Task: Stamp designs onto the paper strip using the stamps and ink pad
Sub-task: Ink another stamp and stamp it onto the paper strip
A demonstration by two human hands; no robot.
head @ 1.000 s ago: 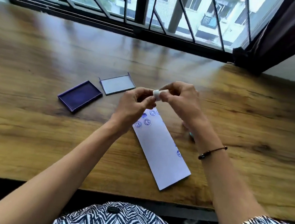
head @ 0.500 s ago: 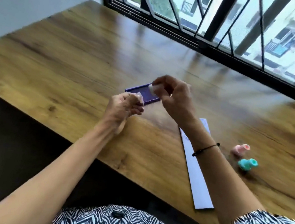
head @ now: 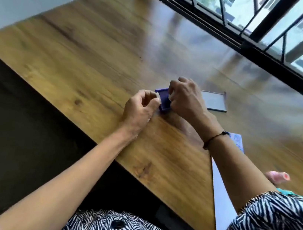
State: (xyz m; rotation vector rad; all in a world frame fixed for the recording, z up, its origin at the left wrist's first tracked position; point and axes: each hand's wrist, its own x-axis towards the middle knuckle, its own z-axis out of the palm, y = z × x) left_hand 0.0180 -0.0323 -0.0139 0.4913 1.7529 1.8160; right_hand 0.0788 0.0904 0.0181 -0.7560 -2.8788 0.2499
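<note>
**Over the ink pad: right hand inking, paper strip waiting off to the side**

Over by the middle of the wooden worktop (head: 92,34), both hands are bunched around the ink pad (head: 163,99), a shallow purple tray with a dark inked bed and thin raised walls. The right hand (head: 185,98) sits directly on top of it, fingers curled down in a tight pinch. I'd guess it's pressing a small stamp into the ink, but the stamp itself is hidden under the fingers, so I can't say for sure. The left hand (head: 140,109) is just beside the pad's near-left corner, loosely curled with fingertips drawn together; whether it's holding anything I can't tell.

The key bit for what comes next: the paper strip (head: 220,198) lies to the right of the hands and nearer the body, mostly under the right forearm. Its long axis runs from near the wrist back toward the worktop's front edge. The right hand is the closer one, so it'd need to swing back and to the right to land a print. Some blue stamped marks show at the strip's far end.

The pad's lid (head: 213,102), flat and greyish with a purple rim, lies just beyond the right hand. A pink stamp (head: 278,176) with a rounded plastic body rests past the strip, with a teal one (head: 285,191) peeking out by the sleeve. The worktop is glossy with warm grain.
</note>
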